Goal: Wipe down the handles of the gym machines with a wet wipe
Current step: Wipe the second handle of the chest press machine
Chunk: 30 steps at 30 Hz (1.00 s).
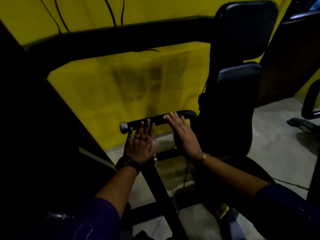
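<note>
- A person in dark sleeves [103, 219] leans over a gym machine, with a black watch [128, 164] on the left wrist and a gold bracelet [205, 156] on the right.
- The left hand [141, 142], with a ring on one finger, is spread flat with straight fingers. Its tips touch the near side of the handle [158, 120], and it grips nothing.
- The right hand [181, 131] is flat too, fingers straight and laid over the top of the handle, nearer its bend. A pale patch [165, 116] shows at its fingertips. It may be the wipe, but the blur leaves that unsettled.
- Just below the hands, a shorter lower grip [166, 155] juts from the frame, untouched.
- The handle runs almost level across the middle of the view. It goes from a silver end cap [123, 129] on the left to a curve into the frame on the right, in front of a yellow wall [121, 84].
- The handle appears to be a stiff bar in a black sleeve, fixed to the machine. It should not give under pressure, so firm strokes are likely safe, though the sleeve may turn slick once wet. The best hold is probably to wrap the wipe round the bar and draw it from cap to bend, with the free hand steadying the end.
- Beyond, two dark pads [249, 26] stand one above the other on the right, and grey floor [277, 135] lies past them.
</note>
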Motion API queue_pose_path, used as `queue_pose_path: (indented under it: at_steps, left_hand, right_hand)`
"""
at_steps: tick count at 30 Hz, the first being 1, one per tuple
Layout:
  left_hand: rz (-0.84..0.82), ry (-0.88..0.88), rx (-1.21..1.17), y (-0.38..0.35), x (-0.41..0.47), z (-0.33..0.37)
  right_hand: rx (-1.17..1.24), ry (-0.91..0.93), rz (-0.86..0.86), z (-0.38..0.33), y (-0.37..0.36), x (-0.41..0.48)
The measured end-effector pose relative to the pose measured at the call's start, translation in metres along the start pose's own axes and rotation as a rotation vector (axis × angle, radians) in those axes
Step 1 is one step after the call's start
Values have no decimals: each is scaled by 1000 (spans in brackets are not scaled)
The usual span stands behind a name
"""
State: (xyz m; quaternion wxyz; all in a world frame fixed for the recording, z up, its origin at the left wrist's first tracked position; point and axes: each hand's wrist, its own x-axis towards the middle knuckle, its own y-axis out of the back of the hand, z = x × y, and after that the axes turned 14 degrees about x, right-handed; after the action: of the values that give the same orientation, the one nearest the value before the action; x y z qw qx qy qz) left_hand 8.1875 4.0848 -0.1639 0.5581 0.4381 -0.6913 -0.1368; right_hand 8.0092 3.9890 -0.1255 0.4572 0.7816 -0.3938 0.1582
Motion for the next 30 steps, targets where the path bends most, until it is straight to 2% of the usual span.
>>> queue_pose_path:
  at_steps: [2, 6, 8, 10, 12, 14, 17, 19, 22, 25, 30]
  left_hand:
    - [-24, 93, 43, 7, 11, -17]
    - [-131, 227, 86, 17, 22, -51]
    - [-162, 220, 95, 20, 28, -61]
    - [-182, 131, 133, 23, 32, -65]
    - [-214, 40, 176, 23, 33, -66]
    - [-254, 27, 203, 22, 29, -65]
    - [-247, 53, 162, 23, 24, -64]
    - [-277, 23, 138, 26, 25, -61]
    - [-297, 9, 107, 26, 30, -51]
    - [-281, 69, 94, 23, 30, -41]
    - [-316, 109, 149, 12, 26, -35]
  right_hand:
    - [-2, -69, 85, -4, -7, 28]
    - [-208, -275, 211, -1, -28, 42]
    - [-212, -351, 215, -11, -44, 45]
    - [-220, -275, 122, -31, -61, 54]
    - [-231, -123, -13, -49, -80, 58]
    - [-242, -25, -134, -56, -86, 52]
    - [-382, 106, -185, -32, -62, 40]
    - [-468, 75, -125, -7, -36, 33]
    - [-535, -147, 16, 18, -10, 24]
    - [-493, -270, 109, 3, -27, 30]
    - [-380, -67, -97, -37, -72, 38]
